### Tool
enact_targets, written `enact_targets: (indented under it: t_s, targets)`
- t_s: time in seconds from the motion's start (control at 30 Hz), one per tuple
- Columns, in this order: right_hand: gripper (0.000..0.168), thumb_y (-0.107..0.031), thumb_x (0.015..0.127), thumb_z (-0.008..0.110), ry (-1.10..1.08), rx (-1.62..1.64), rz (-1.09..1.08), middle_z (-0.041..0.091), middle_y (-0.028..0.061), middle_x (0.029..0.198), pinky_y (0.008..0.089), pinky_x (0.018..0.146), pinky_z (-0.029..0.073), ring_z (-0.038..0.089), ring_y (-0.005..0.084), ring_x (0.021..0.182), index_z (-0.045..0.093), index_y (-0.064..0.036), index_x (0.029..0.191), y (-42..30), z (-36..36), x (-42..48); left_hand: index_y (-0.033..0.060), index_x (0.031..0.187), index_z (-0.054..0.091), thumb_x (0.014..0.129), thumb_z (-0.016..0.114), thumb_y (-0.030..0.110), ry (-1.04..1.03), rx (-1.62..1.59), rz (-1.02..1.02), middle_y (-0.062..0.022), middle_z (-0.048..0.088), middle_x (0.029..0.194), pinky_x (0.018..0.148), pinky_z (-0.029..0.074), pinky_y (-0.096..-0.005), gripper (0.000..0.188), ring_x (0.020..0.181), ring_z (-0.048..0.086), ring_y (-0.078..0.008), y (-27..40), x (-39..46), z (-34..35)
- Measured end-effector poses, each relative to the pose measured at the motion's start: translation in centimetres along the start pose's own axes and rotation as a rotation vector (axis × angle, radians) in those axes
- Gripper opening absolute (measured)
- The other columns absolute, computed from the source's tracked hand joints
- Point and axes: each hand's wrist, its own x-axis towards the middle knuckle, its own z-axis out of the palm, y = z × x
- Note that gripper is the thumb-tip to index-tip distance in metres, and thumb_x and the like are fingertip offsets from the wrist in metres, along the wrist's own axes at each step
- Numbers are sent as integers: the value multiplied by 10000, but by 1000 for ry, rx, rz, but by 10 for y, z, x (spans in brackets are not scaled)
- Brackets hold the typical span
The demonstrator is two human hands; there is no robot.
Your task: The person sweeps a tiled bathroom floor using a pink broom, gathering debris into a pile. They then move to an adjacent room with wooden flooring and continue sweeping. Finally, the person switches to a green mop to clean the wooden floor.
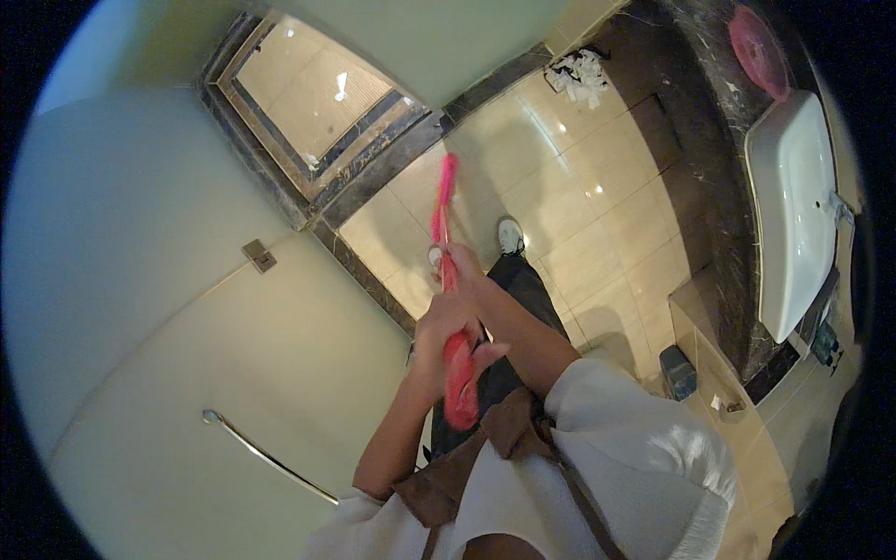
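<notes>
My right hand (458, 269) grips the thin shaft of a long pink tool, probably a duster (448, 175), whose fuzzy bright pink end points away from me over the tiled floor (595, 231). Nearer my body, my left hand (444, 322) is around the tool's red section, its thumb sticking out to the side. From below that hand a thick, shiny red end (461, 392) hangs in front of my dark trousers. The exact kind of tool is hard to tell. A white shoe (510, 236) shows beyond my right forearm.
Frosted glass panels (140, 280) with a metal hinge (260, 256) and chrome handle (273, 458) stand at left. A dark stone threshold (371, 280) borders the floor. At right are a white washbasin (791, 224), a pink basin (757, 52) and a dark bin-like object (677, 372). White waste (579, 75) lies at the back.
</notes>
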Motion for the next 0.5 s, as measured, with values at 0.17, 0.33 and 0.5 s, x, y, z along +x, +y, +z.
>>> enact_targets:
  t_s: [0.17, 0.33, 0.5]
  targets:
    - [154, -194, 826, 563, -55, -76, -40, 482, 31, 686, 375, 535, 449, 519, 177, 614, 476, -104, 917, 6, 10, -59, 85, 620, 468, 710, 728, 490, 21, -209, 55, -57, 508, 635, 606, 388, -348, 490, 620, 507, -260, 47, -26, -6]
    - [163, -163, 779, 604, -49, 1, 42, 496, 56, 658, 367, 484, 434, 502, 183, 564, 505, -77, 876, 9, 7, -29, 82, 628, 459, 712, 742, 450, 64, 93, -39, -54, 491, 621, 603, 390, -348, 473, 604, 509, -245, 16, -27, 38]
    - [180, -134, 722, 637, 66, -95, -31, 520, 87, 640, 383, 459, 435, 507, 219, 513, 535, -30, 828, -46, -71, -1, 75, 665, 485, 812, 645, 399, -4, 42, -108, -40, 490, 639, 638, 426, -319, 389, 621, 498, -221, 13, 11, 97]
